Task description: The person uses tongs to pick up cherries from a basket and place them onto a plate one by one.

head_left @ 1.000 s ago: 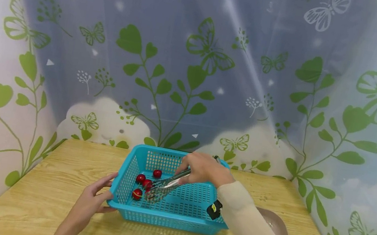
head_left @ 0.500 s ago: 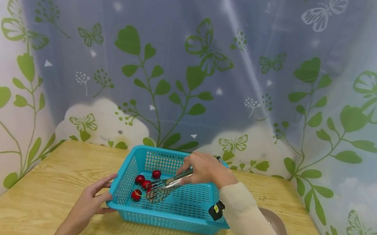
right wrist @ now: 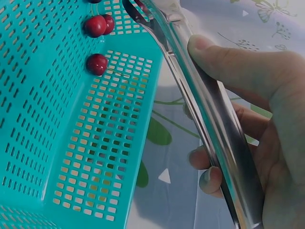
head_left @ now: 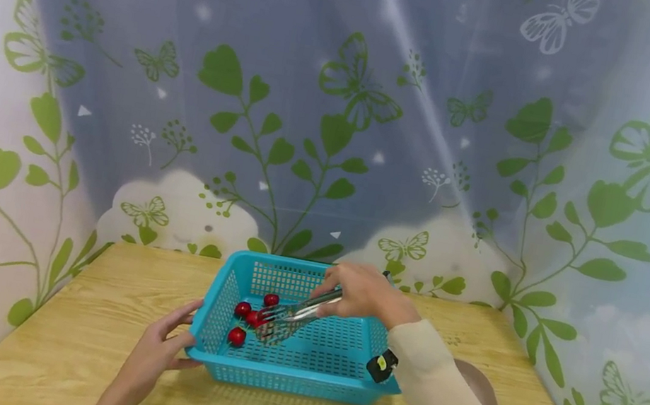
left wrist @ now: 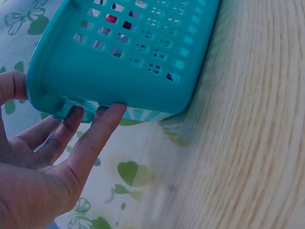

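My right hand grips metal tongs, thumb on one arm and fingers round the other. Inside the blue plastic basket, the tongs' head reaches toward red cherries at the left end. A bit of red shows between the tips; whether a cherry is firmly caught cannot be told. One cherry lies apart near the front left, with others further back. In the right wrist view a cherry with a stem rests on the basket's holed surface. At the basket's left end, my left hand holds the rim, fingertips against the outer wall.
A pinkish-tan plate is partly hidden behind my right sleeve on the wooden table. A small black device hangs at the right wrist. Patterned curtains stand behind and at both sides.
The right hand and tongs have shifted slightly right, and the tongs' tips have come up a little with red between them. The left hand stays at the basket's rim.
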The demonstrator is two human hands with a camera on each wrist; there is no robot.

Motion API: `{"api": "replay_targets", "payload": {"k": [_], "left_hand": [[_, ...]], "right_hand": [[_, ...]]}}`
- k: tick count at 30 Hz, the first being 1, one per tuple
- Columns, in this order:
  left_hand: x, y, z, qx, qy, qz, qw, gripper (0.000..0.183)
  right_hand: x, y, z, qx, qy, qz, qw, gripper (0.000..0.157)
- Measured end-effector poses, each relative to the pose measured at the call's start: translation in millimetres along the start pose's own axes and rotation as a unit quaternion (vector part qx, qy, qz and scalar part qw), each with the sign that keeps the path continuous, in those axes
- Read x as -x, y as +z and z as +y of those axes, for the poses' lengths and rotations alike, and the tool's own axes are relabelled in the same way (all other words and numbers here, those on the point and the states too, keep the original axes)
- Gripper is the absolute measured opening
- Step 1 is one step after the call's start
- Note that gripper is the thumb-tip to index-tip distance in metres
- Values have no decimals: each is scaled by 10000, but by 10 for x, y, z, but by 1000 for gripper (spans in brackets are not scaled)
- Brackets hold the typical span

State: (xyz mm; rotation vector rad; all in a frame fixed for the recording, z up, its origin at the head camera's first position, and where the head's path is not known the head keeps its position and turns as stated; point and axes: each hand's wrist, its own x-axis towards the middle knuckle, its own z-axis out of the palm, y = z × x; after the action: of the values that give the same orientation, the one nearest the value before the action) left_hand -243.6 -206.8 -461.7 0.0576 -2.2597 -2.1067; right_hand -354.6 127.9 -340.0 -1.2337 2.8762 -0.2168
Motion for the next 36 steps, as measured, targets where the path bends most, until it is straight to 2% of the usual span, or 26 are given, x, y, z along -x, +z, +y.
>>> {"api": "replay_targets", "payload": {"k": [18, 28, 36], "left_hand": [[-19, -17, -40, 57, 11, -38, 10000, 64], [-10, -19, -24, 51, 32, -39, 10000, 64], [-9, -16, -29, 49, -7, -12, 10000, 65]], "right_hand": [[301, -103, 137, -237, 273, 203, 9991, 27], [496, -187, 250, -37, 298, 242, 9993, 28], [636, -258, 330, 189, 211, 499, 9983, 28]]}}
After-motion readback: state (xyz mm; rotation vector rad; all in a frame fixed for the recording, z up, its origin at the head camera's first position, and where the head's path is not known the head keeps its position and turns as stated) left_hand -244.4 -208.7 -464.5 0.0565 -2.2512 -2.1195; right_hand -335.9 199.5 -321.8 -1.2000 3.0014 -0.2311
